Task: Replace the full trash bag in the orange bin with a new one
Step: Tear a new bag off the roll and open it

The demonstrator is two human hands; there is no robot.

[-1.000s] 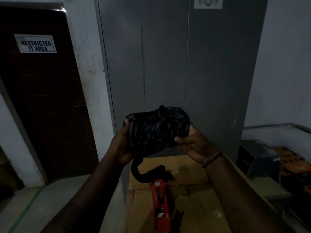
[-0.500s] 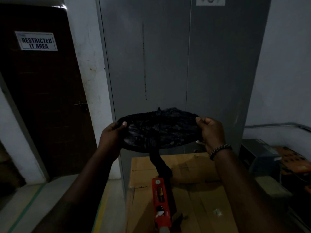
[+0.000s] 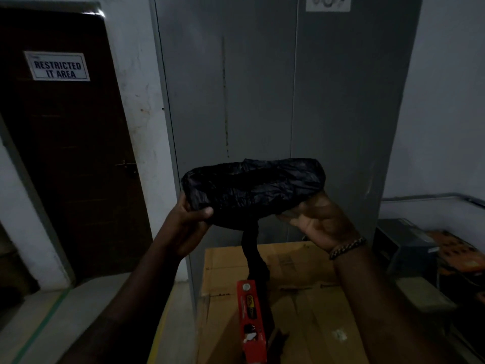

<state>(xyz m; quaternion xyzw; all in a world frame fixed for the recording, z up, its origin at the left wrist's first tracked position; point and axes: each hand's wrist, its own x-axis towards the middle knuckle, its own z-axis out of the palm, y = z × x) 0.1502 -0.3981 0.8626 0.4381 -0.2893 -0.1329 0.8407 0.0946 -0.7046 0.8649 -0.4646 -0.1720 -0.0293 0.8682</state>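
You hold the black trash bag [image 3: 252, 187] up at chest height, in the air in front of the grey metal cabinet [image 3: 262, 88]. It is a crumpled, flattened bundle lying roughly level between your two hands, with its right end slightly higher.

Your left hand [image 3: 189, 219] grips the bag's left end. The thumb lies across the front of the plastic and the other fingers [image 3: 183, 203] curl round behind it, so this hand is closed on the bag.

Your right hand [image 3: 322, 224] is turned palm up under the right end. Its fingers [image 3: 291, 219] reach out fairly straight beneath the bundle, bearing it rather than clamping it. The thumb is hidden behind the plastic. A beaded bracelet [image 3: 346, 248] sits on that wrist.

A twisted black tail [image 3: 253, 256] hangs from the underside of the bag. It drops to the top of a cardboard box [image 3: 301, 298] below your hands and ends at the far end of a red carton [image 3: 250, 319]. The carton lies flat on the box with its long side pointing away from you. In this dim light you cannot tell whether the tail goes into the carton or only lies against it.

To the left, a dark brown door [image 3: 73, 153] carries a white sign [image 3: 57, 66] reading "RESTRICTED IT AREA". At the right edge, a grey machine [image 3: 404, 240] stands low against the wall.
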